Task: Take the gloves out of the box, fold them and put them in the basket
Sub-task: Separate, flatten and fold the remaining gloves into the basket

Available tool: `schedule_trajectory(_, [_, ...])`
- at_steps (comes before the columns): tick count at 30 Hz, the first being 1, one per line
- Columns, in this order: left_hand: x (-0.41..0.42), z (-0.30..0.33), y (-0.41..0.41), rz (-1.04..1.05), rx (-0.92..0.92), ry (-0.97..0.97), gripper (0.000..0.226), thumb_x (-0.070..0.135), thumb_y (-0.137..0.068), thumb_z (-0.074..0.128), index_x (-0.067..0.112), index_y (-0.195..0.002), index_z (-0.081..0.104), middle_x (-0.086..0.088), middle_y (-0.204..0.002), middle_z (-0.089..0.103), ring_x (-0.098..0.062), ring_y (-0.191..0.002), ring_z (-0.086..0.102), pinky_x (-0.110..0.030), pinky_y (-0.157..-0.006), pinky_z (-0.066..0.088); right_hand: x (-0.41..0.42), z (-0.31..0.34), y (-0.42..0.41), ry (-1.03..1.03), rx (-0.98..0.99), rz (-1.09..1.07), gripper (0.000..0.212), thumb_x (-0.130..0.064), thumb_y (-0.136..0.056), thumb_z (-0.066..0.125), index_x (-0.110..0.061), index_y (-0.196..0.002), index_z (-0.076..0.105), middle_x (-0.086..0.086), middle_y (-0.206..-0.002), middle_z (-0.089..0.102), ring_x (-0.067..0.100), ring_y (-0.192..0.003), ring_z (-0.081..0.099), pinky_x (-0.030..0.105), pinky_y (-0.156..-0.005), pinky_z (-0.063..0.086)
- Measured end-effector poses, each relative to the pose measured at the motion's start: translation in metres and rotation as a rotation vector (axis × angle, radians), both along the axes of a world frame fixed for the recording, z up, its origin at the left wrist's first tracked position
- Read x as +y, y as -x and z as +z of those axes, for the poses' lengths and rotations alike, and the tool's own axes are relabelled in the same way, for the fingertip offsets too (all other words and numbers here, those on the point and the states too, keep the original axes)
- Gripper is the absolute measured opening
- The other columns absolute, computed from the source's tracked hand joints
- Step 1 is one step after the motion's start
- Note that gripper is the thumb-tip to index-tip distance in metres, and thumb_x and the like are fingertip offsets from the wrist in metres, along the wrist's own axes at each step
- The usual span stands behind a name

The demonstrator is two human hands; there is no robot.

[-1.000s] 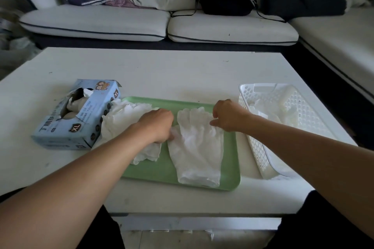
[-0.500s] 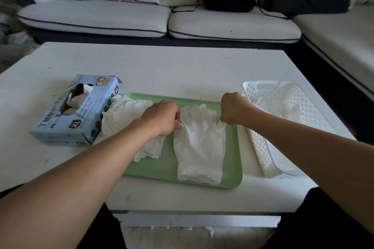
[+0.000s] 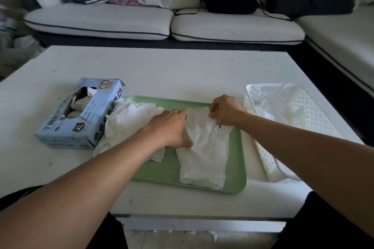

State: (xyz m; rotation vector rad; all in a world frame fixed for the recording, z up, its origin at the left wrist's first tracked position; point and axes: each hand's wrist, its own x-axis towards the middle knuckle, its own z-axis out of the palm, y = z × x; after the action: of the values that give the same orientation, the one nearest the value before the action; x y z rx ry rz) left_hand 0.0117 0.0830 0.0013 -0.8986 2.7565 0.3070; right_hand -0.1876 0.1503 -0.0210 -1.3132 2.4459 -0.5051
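Both hands have shifted inward: left hand (image 3: 172, 125) presses flat, fingers straight, on the thin white disposable glove (image 3: 204, 147) on the green plastic tray (image 3: 236, 172); right hand (image 3: 225, 110) pinches its fingertip end.

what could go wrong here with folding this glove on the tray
The glove is thin and limp, so the fingertip end that the right hand pinches may crumple instead of folding flat. The left hand lies partly over the loose glove pile and could drag it along. That pile already overhangs the green tray beside the box.
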Motion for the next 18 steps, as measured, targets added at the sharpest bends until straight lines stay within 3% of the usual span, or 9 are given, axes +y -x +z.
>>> schedule_trajectory(2, [-0.001,-0.003,-0.001,-0.04,-0.034,0.039,0.077,0.061,-0.076,0.075,0.017,-0.133,0.048,-0.002,-0.126,0.054,-0.026,-0.115,0.054,-0.035,-0.081,0.043,-0.002,0.002,0.0,0.022,0.057,-0.025,0.011,-0.011,-0.083,0.065,-0.02,-0.077,0.067,-0.002,-0.074,0.065,0.021,-0.071,0.066,0.024,-0.059,0.048])
schedule_trajectory(6, [-0.001,-0.004,-0.002,-0.05,-0.067,0.058,0.071,0.063,-0.077,0.075,0.015,-0.125,0.053,-0.003,-0.12,0.054,-0.026,-0.11,0.055,-0.034,-0.075,0.038,0.001,0.005,0.0,-0.11,0.286,-0.007,0.02,-0.005,-0.078,0.059,-0.014,-0.093,0.067,0.005,-0.083,0.065,0.027,-0.072,0.062,0.031,-0.061,0.054])
schedule_trajectory(10, [0.0,-0.005,-0.001,-0.056,-0.094,0.044,0.07,0.062,-0.079,0.074,0.014,-0.126,0.053,-0.005,-0.122,0.051,-0.028,-0.114,0.051,-0.035,-0.077,0.038,-0.001,0.004,0.002,-0.107,0.223,-0.012,0.023,-0.011,-0.078,0.06,-0.014,-0.1,0.066,0.006,-0.091,0.066,0.029,-0.08,0.063,0.034,-0.068,0.057])
schedule_trajectory(14, [-0.003,-0.008,-0.001,-0.054,-0.058,-0.032,0.093,0.056,-0.079,0.078,0.019,-0.151,0.034,-0.005,-0.145,0.047,-0.032,-0.131,0.041,-0.042,-0.1,0.044,-0.014,0.0,-0.006,-0.03,0.006,0.137,0.039,-0.026,-0.087,0.065,-0.024,-0.126,0.062,0.005,-0.115,0.067,0.026,-0.107,0.061,0.037,-0.088,0.055])
schedule_trajectory(16, [-0.005,-0.008,-0.001,-0.047,-0.037,-0.091,0.102,0.051,-0.079,0.08,0.028,-0.159,0.021,-0.005,-0.153,0.041,-0.034,-0.138,0.034,-0.045,-0.109,0.04,-0.016,-0.006,-0.008,-0.083,0.02,0.212,0.045,-0.034,-0.089,0.068,-0.032,-0.133,0.058,0.006,-0.124,0.058,0.027,-0.117,0.053,0.042,-0.097,0.05])
schedule_trajectory(18, [-0.007,-0.009,0.0,-0.049,-0.039,-0.131,0.098,0.049,-0.08,0.08,0.031,-0.158,0.025,-0.002,-0.156,0.038,-0.033,-0.14,0.031,-0.045,-0.112,0.037,-0.015,-0.012,-0.007,-0.109,0.086,0.234,0.042,-0.037,-0.09,0.069,-0.033,-0.131,0.06,0.007,-0.125,0.054,0.028,-0.121,0.048,0.044,-0.101,0.046])
